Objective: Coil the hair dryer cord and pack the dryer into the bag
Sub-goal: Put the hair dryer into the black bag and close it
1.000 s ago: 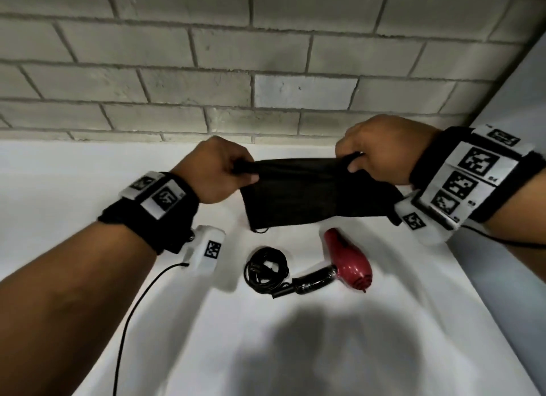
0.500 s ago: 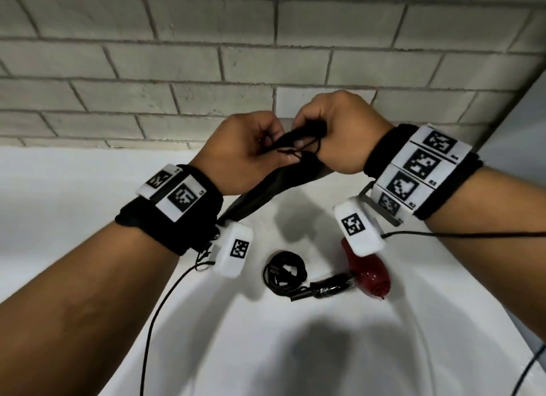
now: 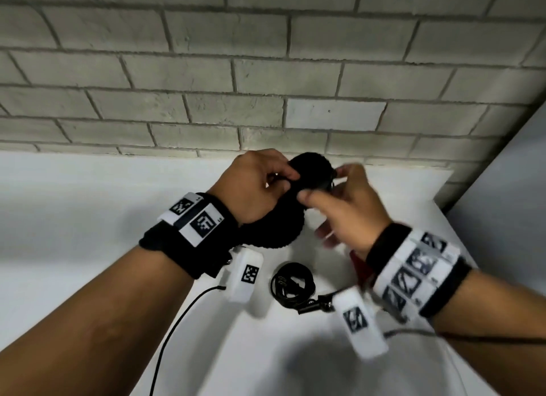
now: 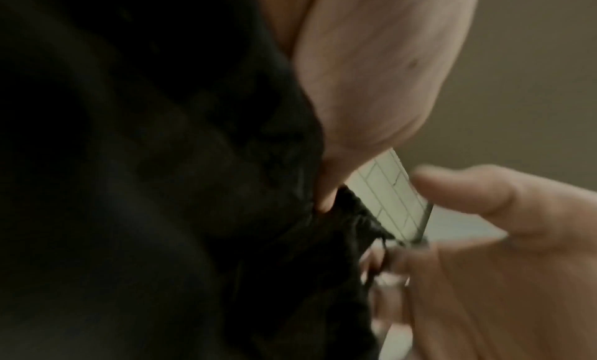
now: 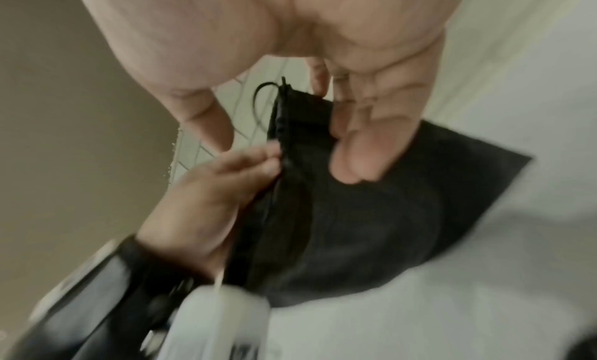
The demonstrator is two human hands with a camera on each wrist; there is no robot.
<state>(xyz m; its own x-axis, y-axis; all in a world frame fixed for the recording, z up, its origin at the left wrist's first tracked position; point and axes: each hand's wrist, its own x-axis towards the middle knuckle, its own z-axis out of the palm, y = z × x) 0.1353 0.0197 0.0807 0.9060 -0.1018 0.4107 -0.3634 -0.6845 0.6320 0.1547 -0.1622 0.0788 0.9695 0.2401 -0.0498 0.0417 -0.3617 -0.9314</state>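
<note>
Both hands hold a black drawstring bag (image 3: 283, 224) above the white table (image 3: 88, 218). My left hand (image 3: 274, 177) pinches the bag's rim, and the cloth hangs bunched under its palm. My right hand (image 3: 328, 185) grips the opposite side of the mouth, fingers curled over the edge (image 5: 361, 156). A drawstring loop (image 5: 258, 102) sticks out at the rim. The coiled black cord (image 3: 292, 283) lies on the table below the hands. The red dryer (image 3: 359, 262) beside it is mostly hidden behind my right wrist; its black handle (image 3: 313, 305) shows.
A grey brick wall (image 3: 266, 85) runs along the table's far edge. A grey panel (image 3: 508, 188) closes off the right side. A thin black cable (image 3: 177, 321) trails from my left wrist camera over the table.
The bag was stretched flat between my hands, which then came together. Now they work at its mouth, closer over the dryer, and the cloth hangs bunched.
</note>
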